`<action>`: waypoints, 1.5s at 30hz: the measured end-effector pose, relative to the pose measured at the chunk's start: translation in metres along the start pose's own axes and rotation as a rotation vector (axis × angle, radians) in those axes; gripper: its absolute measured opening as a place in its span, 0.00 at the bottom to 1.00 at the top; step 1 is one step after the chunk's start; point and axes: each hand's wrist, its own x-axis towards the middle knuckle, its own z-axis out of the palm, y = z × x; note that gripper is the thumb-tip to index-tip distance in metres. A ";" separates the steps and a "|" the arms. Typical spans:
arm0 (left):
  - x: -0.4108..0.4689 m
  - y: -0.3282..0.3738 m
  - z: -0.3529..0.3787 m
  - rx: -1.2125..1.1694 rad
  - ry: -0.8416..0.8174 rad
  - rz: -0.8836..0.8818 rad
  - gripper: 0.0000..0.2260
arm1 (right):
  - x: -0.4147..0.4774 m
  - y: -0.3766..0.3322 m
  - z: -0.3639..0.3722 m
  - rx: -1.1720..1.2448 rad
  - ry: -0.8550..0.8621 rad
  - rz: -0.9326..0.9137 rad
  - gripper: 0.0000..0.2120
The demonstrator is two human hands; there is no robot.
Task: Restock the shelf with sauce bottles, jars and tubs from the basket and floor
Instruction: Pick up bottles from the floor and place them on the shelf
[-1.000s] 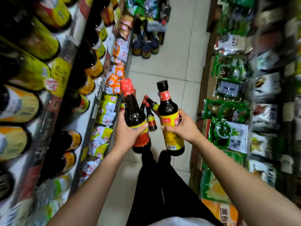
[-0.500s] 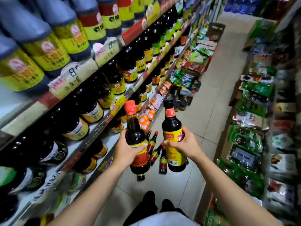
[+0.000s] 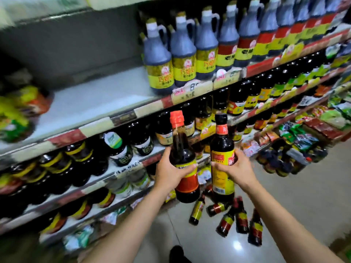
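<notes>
L hand (image 3: pixel 171 171) wraps round a glossy dark red-capped bottle (image 3: pixel 182 153). R hand (image 3: pixel 239 170) grips a black-capped bottle (image 3: pixel 221 147) w/ yellow label. Both are upright, side by side, in front of the shelf (image 3: pixel 85 103), whose top board is bare white metal left of matte handled jugs (image 3: pixel 160 59). Maybe 5 small bottles (image 3: pixel 227 223) (blurry) lie on the shiny tiled floor (image 3: pixel 303 202).

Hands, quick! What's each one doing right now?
Left hand: holding the red-capped sauce bottle.
Right hand: holding the black-capped sauce bottle.
</notes>
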 end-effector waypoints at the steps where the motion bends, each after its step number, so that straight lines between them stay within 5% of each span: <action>1: 0.000 -0.002 -0.011 -0.008 0.028 -0.007 0.27 | 0.003 -0.008 0.010 -0.009 -0.023 -0.027 0.20; 10: 0.008 -0.009 -0.103 -0.129 0.261 -0.115 0.38 | 0.029 -0.067 0.107 -0.030 -0.226 -0.139 0.23; 19: 0.018 -0.005 -0.205 -0.277 0.348 -0.083 0.19 | 0.043 -0.141 0.182 -0.036 -0.346 -0.242 0.19; 24: 0.029 0.000 -0.243 -0.328 0.333 -0.071 0.16 | 0.048 -0.183 0.207 0.043 -0.423 -0.214 0.26; 31: 0.060 0.021 -0.278 -0.319 0.345 -0.062 0.17 | 0.072 -0.230 0.226 0.207 -0.490 -0.193 0.13; 45: 0.136 0.067 -0.301 -0.266 0.419 -0.027 0.19 | 0.144 -0.288 0.251 0.206 -0.541 -0.243 0.13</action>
